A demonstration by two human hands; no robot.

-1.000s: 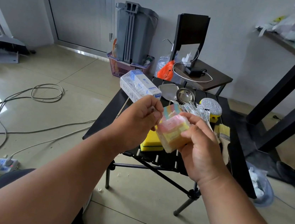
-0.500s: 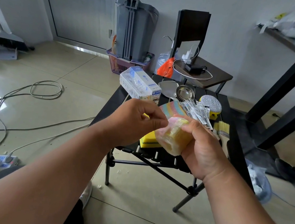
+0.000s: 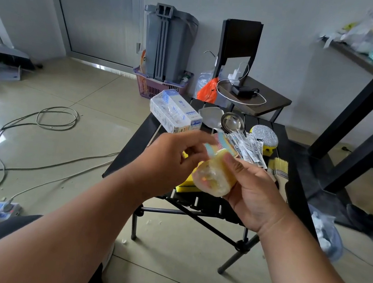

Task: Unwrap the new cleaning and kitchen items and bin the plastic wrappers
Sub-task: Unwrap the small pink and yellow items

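Left hand (image 3: 173, 161) is loose over the table (image 3: 133, 149): fingers half-curled and motion-blurred, so we cannot tell whether they pinch any film. We read it as free, just beside the pack.

Pack (image 3: 214, 175) is a film-wrapped bundle of pastel sponges, held in the air above the near table edge. Its rounded end faces us, and the film there looks bunched and glossy. We cannot see a tear or an open seam.

Right hand (image 3: 252, 191) grips the pack from the right, thumb across the top, fingers wrapped underneath. Solid hold.

How we do this step well:
- Keep the right grip on the sponge body, not on the film, so the wrap can slide off.
- The left should go for the bunched end facing us, where there is slack to pinch. Flat faces are probably too tight.
- Pull away from the right hand, along the pack's length. Sponges compress, so squeezing slightly should loosen the film.
- If the film stretches and won't tear, find the seam instead.

Still wrapped, by the look of them: box (image 3: 175, 111), sachets (image 3: 248, 146), scrubber (image 3: 265, 134). Brushes (image 3: 279, 169) lie at the right edge.

The grey bin (image 3: 169, 45) stands by the wall, well apart from us. We judge it best to ball the film up first.
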